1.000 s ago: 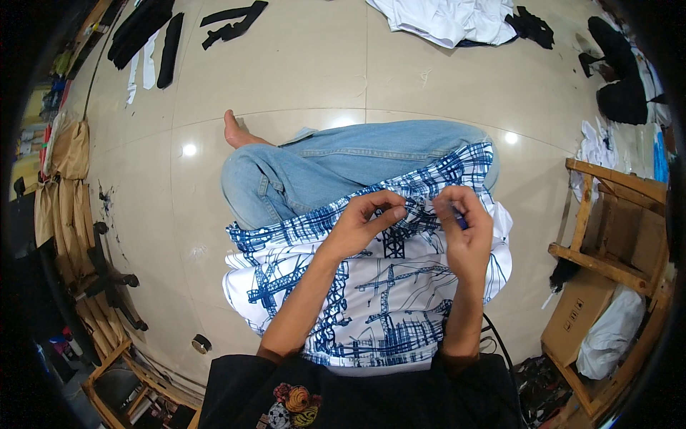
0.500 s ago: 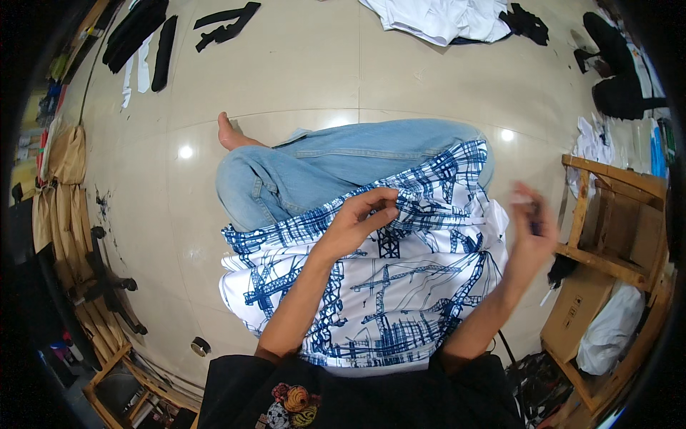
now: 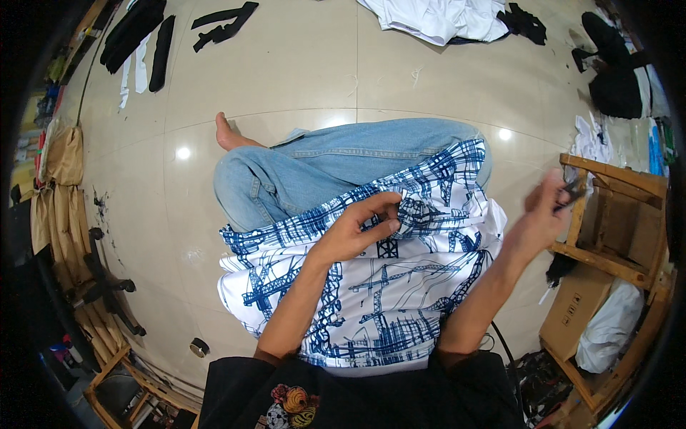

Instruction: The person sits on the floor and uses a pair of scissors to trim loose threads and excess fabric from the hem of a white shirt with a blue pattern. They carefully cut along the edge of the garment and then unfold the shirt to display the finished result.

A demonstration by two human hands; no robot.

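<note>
Pinching at the clock's centre: left hand, thumb and forefinger pressed together on a gathered fold of printed cloth, white with blue sketched cranes; other fingers curled loosely. Right hand at 3 o'clock, well apart from the cloth, fingers curled round a small dark object; blur hides what it is and how firm the grip.

Cloth lies rumpled across the lap, its bulk at 6 o'clock, a checked edge running from 2 o'clock to nearly 9. Handling, as judged: light, limp, soft, no stiffness to hold a shape; smooth face perhaps a little slippery; hard to break, easy to crease. Best hold: doubled layers at the fold, close to the pinch, with a second grip on the checked edge near 2 o'clock to keep it taut. Loose middle likely to bunch.

Farther out: jeans-clad legs under the cloth, showing at 11 o'clock; wooden frame at 3, just beyond the right hand; cardboard box at 4; white fabric pile past 12, on the tiles
</note>
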